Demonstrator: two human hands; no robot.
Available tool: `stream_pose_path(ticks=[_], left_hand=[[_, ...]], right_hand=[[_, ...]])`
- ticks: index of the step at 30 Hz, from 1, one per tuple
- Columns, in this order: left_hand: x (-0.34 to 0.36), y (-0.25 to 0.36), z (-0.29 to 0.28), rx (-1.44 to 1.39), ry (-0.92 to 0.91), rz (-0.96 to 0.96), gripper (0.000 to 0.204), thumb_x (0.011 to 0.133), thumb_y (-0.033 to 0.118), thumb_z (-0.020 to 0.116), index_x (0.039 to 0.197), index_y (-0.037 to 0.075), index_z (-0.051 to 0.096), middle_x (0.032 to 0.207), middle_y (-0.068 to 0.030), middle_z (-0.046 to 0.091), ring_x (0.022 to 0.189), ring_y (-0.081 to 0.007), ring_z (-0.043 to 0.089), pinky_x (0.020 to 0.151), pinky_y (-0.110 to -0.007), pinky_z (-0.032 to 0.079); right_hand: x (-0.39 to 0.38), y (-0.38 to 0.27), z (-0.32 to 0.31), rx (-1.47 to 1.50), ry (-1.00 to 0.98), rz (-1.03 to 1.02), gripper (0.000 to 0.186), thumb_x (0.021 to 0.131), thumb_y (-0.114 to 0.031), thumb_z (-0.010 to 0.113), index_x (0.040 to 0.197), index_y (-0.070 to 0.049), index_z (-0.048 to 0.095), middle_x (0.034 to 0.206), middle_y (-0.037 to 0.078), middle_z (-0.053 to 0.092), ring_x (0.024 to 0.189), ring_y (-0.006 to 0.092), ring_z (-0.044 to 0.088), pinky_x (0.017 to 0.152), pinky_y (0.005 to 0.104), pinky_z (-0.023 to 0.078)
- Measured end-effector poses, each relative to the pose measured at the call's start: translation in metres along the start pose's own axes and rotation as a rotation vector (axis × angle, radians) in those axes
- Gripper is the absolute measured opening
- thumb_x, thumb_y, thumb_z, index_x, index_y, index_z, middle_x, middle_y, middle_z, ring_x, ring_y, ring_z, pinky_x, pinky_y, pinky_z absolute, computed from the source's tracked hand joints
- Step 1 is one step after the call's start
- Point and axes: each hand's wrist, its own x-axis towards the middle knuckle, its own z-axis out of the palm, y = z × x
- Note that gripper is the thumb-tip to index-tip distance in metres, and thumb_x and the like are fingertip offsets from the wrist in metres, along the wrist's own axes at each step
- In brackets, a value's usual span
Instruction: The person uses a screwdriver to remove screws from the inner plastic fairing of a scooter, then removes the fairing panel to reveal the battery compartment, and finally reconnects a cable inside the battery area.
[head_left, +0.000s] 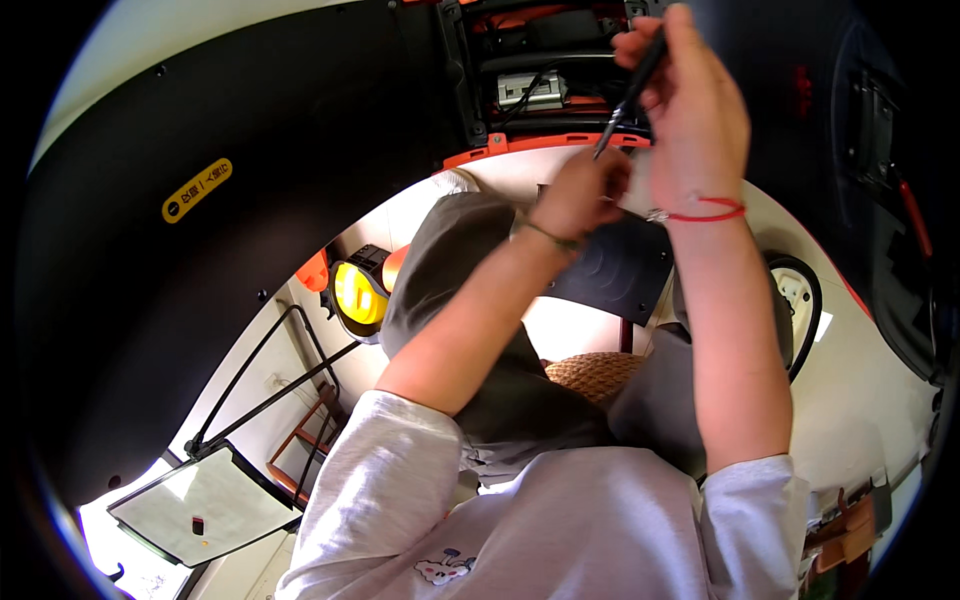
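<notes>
My right hand point(697, 110) is raised at the upper right and holds a screwdriver point(640, 80) by its black handle. Its thin shaft slants down and to the left. Just below the screwdriver's tip, my left hand point(583, 190) is closed with its fingers curled in. Whatever those fingers hold, if anything, is hidden. Behind both hands stands the opened black and orange housing point(540, 143), with cables and a silver metal box point(530, 91) inside. Under my left hand, a flat black panel point(620, 265) with small holes near its edge lies between my knees.
A large black curved panel point(260, 130) with a yellow label fills the left. Another black panel point(890, 200) stands at the right. Past my left knee sits a yellow and black round object point(357, 294), near a black tubular frame point(270, 385). A woven seat point(597, 375) shows between my legs.
</notes>
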Motion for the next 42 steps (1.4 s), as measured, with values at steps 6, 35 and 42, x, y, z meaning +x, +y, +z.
stream_pose_path(ticks=[6,35,42], left_hand=[[-0.008,-0.052,0.051,0.025,-0.282,-0.015,0.019,0.092,0.021,0.049,0.093,0.003,0.057,0.074,-0.0033,0.06,0.056,-0.0079,0.05,0.046,-0.022,0.04],[-0.019,-0.074,0.046,0.05,0.081,-0.01,0.036,0.094,0.026,0.055,0.114,-0.003,0.054,0.103,-0.0181,0.066,0.097,-0.0201,0.061,0.085,-0.033,0.046],[-0.016,-0.067,0.051,-0.085,0.081,-0.058,0.04,0.094,0.03,0.055,0.116,-0.003,0.054,0.103,-0.0177,0.066,0.097,-0.019,0.061,0.085,-0.032,0.046]], right_hand=[[0.038,-0.022,0.044,-0.183,-0.121,-0.299,0.015,0.092,-0.014,0.054,0.083,-0.002,0.057,0.073,0.006,0.061,0.067,0.0116,0.056,0.064,0.0222,0.044],[0.136,0.122,0.17,-0.078,-0.456,-0.316,0.01,0.091,-0.004,0.06,0.093,0.004,0.055,0.078,0.004,0.062,0.072,0.0083,0.062,0.066,0.0226,0.052],[0.14,0.133,0.166,-0.136,-0.463,-0.439,0.013,0.089,-0.008,0.064,0.092,0.002,0.056,0.082,0.009,0.066,0.07,0.013,0.067,0.065,0.0241,0.055]])
